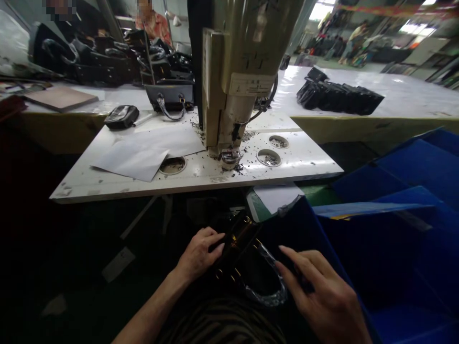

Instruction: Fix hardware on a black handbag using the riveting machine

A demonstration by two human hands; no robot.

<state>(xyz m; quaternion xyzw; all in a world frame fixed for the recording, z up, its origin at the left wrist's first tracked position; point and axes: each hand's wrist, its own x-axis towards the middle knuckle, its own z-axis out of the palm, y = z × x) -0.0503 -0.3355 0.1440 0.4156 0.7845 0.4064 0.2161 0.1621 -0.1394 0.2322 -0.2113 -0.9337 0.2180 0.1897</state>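
A black handbag [239, 244] with gold fittings and a plastic-wrapped handle [269, 286] lies on my lap, below the table's front edge. My left hand [199, 253] grips the bag's left side, fingers curled round its top edge. My right hand [322, 291] rests on the bag's right side beside the handle, fingers bent against it. Above, on the white work table [143, 184], stands a cream press machine [236, 76] with its metal head [229, 159] just over the tabletop.
White paper sheets [147, 150] lie left of the machine. Round holes [268, 157] hold small metal parts. Blue plastic bins [401, 224] stand at my right. More black bags [340, 98] lie on the far tables, with other people behind.
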